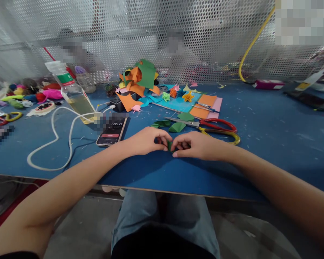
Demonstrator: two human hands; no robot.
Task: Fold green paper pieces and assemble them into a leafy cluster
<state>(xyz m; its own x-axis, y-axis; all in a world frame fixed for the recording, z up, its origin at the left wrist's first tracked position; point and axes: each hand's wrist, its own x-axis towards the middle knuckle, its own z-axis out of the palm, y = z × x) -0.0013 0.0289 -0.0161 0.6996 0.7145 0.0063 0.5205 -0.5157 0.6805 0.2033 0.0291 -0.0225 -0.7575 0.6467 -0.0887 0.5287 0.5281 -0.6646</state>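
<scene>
Between the fingertips of both hands is a small piece of green paper [169,145], mostly covered by the fingers. My left hand [151,140] pinches its left side, and my right hand [193,144] closes on it from the right. Just beyond the hands lie several green paper leaves [177,127], cut and creased. A pair of scissors [199,124] with one red and one yellow handle rests behind my right hand, blades pointing left.
Left of my hands are a phone [112,132], a white cable [52,135] and a tilted bottle [75,97]. At the back sit paper scraps [140,77], small folded paper flowers [188,96] and coloured sheets [205,102]. A perforated metal screen [205,46] stands behind the blue table [270,144].
</scene>
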